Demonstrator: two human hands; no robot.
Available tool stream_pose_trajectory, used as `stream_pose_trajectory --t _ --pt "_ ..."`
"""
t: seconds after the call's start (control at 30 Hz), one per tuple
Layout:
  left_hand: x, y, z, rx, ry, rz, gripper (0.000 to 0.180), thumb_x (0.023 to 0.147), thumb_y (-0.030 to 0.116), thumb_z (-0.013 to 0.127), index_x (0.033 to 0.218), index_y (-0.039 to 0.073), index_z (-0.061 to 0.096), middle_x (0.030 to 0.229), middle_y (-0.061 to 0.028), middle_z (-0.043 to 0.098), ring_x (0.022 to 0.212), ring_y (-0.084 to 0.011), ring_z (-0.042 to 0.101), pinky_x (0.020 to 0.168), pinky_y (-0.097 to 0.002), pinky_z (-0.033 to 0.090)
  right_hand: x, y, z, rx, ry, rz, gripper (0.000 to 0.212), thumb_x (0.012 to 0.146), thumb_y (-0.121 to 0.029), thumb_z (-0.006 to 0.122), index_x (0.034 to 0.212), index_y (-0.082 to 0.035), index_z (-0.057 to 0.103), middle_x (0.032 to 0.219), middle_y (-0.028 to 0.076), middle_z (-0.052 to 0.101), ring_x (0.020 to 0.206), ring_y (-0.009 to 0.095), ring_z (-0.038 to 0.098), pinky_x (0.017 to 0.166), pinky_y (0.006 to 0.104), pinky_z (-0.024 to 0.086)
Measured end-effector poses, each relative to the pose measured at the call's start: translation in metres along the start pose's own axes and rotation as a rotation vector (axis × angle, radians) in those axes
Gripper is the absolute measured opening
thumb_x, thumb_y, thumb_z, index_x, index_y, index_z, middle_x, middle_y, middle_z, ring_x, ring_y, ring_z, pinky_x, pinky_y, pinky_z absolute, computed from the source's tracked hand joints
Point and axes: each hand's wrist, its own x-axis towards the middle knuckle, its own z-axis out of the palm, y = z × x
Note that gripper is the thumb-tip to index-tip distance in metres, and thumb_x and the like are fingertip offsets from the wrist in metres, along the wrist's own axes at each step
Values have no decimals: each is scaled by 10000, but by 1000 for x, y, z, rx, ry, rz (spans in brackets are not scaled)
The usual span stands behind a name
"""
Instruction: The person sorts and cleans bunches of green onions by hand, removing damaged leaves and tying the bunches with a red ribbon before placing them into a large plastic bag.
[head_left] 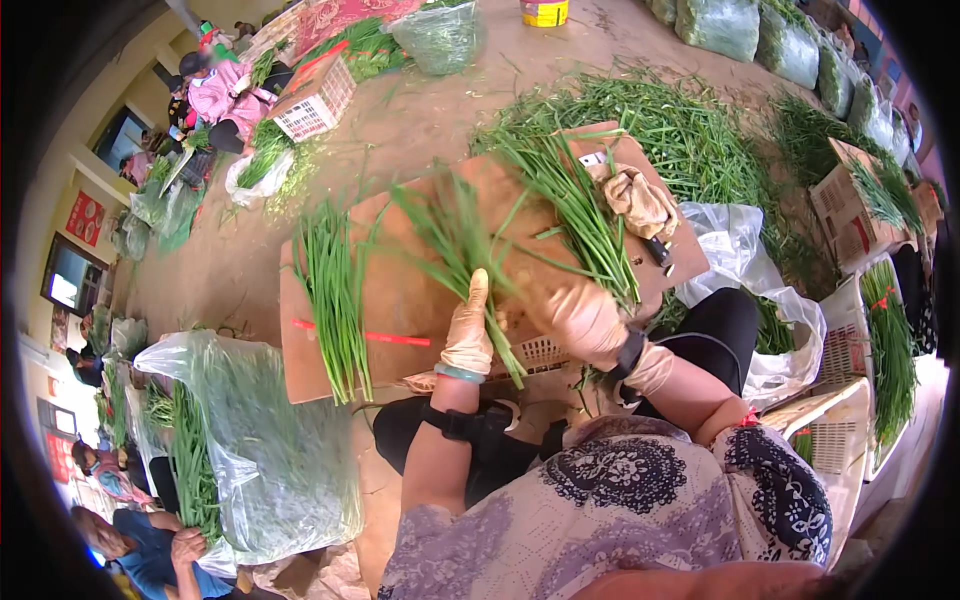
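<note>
Two gloved hands work here: the left hand and the right hand. Each one holds one bunch of green chives, so two bunches are held. One more bunch lies on the one cardboard sheet. One red strip lies there too. One white basket stands far off.

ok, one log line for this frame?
left hand: holds chive bunch | right hand: holds second bunch | cardboard board: loose chives
</note>
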Motion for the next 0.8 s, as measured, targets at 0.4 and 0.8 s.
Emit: stream_pose_trajectory --t 0.4,0.8 --pt "-1 -6 -12 -28 -229 261 251 797 42 659 1039 -3 609 905 -63 646 813 -135 608 730 -247 489 -4 -25 19 1508 -271 617 251 859 -198 603 996 12 602 737 124 628 689 231 612 640 332 482" --pt "28 -7 -36 -310 66 154 224 800 67 669 1010 57 593 873 -46 618 642 -131 570 546 -249 467 4 -50 16 2221 -177 754 70 909 -90 532 910 -26 560 837 5 608 667 41 502 601 185 432"
